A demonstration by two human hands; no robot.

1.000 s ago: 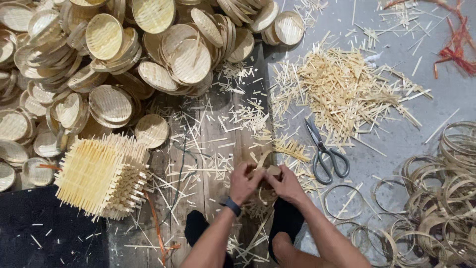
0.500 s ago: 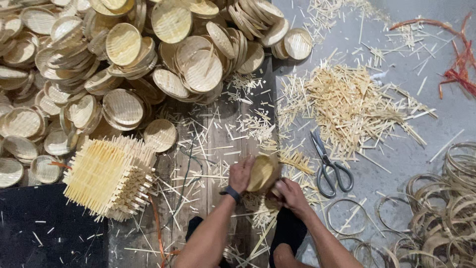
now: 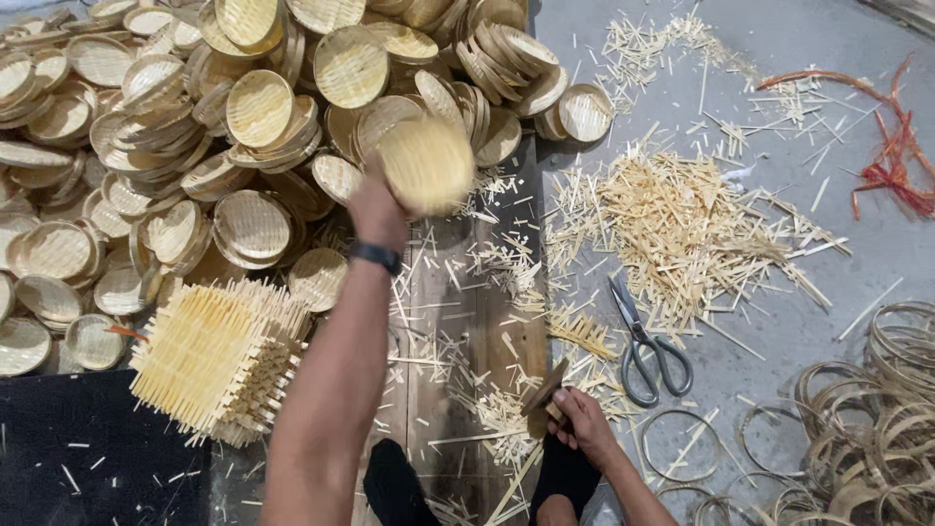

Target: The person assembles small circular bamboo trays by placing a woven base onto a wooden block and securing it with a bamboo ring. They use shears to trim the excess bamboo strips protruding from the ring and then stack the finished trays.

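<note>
My left hand (image 3: 375,206) is stretched far forward and grips a small round woven bamboo tray (image 3: 427,164), blurred, just at the near edge of a big heap of the same trays (image 3: 258,107). A dark band sits on that wrist. My right hand (image 3: 581,416) rests low over the wooden board (image 3: 458,321) and is closed on a small dark wooden tool (image 3: 542,390).
A stack of square woven bamboo mats (image 3: 209,356) with protruding ends lies at the left. Scissors (image 3: 643,346) lie beside a pile of bamboo offcuts (image 3: 682,224). Bamboo rings (image 3: 857,419) crowd the lower right. Red strips (image 3: 881,146) lie at the far right.
Both hands were together on the small tray over the board. Now my left hand has carried it forward to the heap, while my right hand stays low holding the tool.
</note>
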